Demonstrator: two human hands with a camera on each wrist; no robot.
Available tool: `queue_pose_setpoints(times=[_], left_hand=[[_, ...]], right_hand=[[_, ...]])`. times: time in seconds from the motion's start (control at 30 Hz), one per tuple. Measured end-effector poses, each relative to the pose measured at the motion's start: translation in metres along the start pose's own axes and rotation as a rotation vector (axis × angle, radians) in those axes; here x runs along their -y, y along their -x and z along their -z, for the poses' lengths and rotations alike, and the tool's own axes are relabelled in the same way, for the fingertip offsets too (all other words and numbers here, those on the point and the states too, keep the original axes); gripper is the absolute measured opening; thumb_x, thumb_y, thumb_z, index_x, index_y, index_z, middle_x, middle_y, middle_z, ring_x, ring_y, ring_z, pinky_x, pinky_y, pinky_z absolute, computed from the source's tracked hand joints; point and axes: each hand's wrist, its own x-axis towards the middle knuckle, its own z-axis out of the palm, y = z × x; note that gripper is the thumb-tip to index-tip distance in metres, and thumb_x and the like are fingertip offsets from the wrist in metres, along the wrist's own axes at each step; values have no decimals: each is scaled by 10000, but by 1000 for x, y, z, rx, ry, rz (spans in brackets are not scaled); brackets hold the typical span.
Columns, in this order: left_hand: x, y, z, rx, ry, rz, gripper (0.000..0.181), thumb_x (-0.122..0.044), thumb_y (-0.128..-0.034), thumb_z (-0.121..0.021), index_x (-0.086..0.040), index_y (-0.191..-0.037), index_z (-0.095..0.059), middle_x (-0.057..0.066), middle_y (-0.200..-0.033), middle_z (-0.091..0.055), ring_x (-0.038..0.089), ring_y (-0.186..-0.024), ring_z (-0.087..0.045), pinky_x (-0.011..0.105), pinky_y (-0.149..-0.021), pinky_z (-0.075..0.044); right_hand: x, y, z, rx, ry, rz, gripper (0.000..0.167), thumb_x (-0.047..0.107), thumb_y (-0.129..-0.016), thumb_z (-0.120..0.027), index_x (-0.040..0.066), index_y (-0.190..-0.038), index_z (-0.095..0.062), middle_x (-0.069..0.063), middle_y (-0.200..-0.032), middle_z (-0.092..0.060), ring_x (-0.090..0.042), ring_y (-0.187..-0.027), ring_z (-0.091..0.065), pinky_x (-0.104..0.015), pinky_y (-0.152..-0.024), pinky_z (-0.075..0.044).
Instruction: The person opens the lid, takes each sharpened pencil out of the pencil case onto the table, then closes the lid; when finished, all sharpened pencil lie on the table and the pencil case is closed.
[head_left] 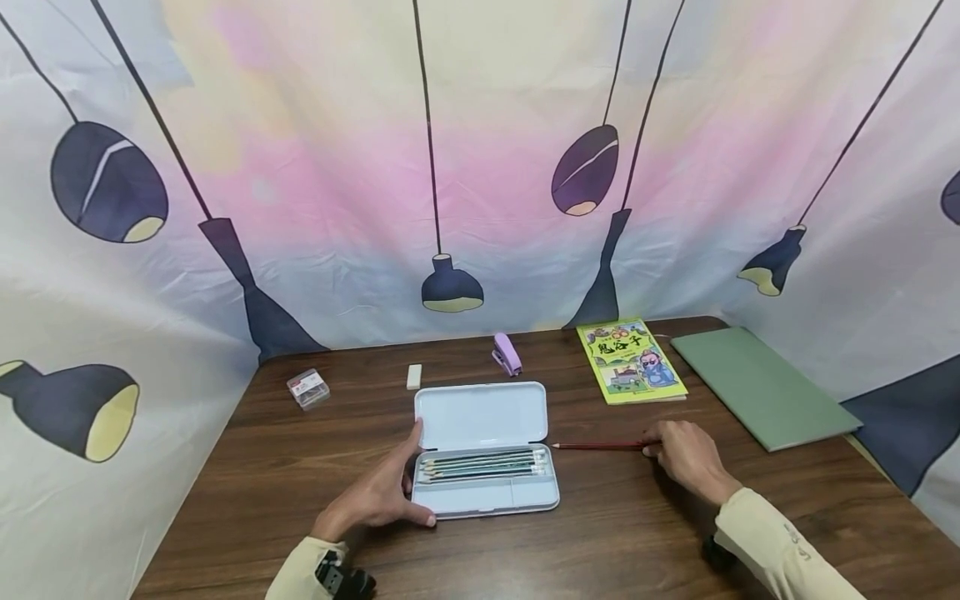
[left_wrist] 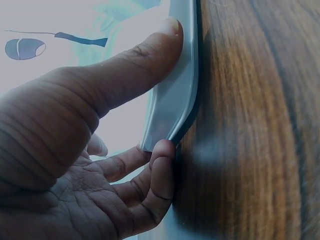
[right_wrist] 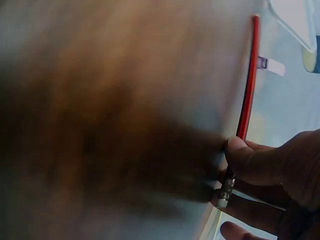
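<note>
An open pale blue pencil case (head_left: 480, 417) lies on the table with several green-and-white pencils (head_left: 483, 465) in its lower tray. My left hand (head_left: 378, 492) grips the case's left end, thumb on the near rim; in the left wrist view the thumb lies along the case edge (left_wrist: 175, 95) and curled fingers touch its corner. To the right of the case, my right hand (head_left: 688, 454) pinches a red pencil (head_left: 600, 446) near its eraser end, its tip pointing left toward the case. In the right wrist view thumb and fingers hold the red pencil (right_wrist: 248, 90).
Behind the case are a white eraser (head_left: 414, 377) and a purple stapler (head_left: 507, 354). A small clear box (head_left: 308, 388) sits at the back left. A yellow-green book (head_left: 632, 362) and a green folder (head_left: 765, 387) lie at the back right. A printed cloth hangs behind the table.
</note>
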Motion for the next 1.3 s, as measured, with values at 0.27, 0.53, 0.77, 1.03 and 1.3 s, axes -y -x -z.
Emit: queue_pose_setpoints(times=[0.27, 0.53, 0.77, 1.03, 1.3], left_hand=[[0, 0, 2, 7, 5, -3, 1295, -387, -547, -855, -83, -1464, 9, 128, -1282, -414, 128, -689, -447, 239, -578, -398], [-1, 4, 0, 13, 3, 6, 1289, -384, -551, -853, -73, -1462, 5, 121, -1254, -417, 136, -690, -444, 237, -573, -392], [-1, 3, 1, 13, 17, -4, 1283, -370, -561, -852, -86, -1464, 15, 126, -1283, -406, 136, -708, -446, 240, -591, -400], [0, 3, -1, 25, 18, -7, 1284, -381, -565, -847, -64, -1459, 18, 140, -1299, -390, 130, -688, -454, 241, -578, -407], [-1, 0, 0, 10, 14, -30, 1280, -349, -558, -858, -18, -1450, -3, 189, -1371, -328, 132, -723, -460, 231, -612, -414]], right_hand=[[11, -5, 3, -39, 2, 94, 179, -62, -716, -680, 93, -799, -716, -7, -744, -658, -137, -629, -587, -326, -538, -475], [71, -20, 6, -59, -109, 336, 342, -45, -742, -674, 68, -1065, -669, -29, -995, -669, -137, -880, -613, -339, -766, -488], [119, -22, -11, 153, -138, 517, 439, 140, -863, -620, 61, -1281, -514, -49, -1178, -597, -151, -1007, -574, -374, -841, -449], [132, -13, -36, 173, 19, 665, 324, 274, -886, -591, 78, -1143, -612, -34, -1092, -560, -149, -980, -517, -321, -815, -418], [134, -13, -45, 51, 113, 687, 267, 87, -808, -658, 91, -1072, -613, -13, -946, -536, -144, -850, -474, -268, -690, -336]])
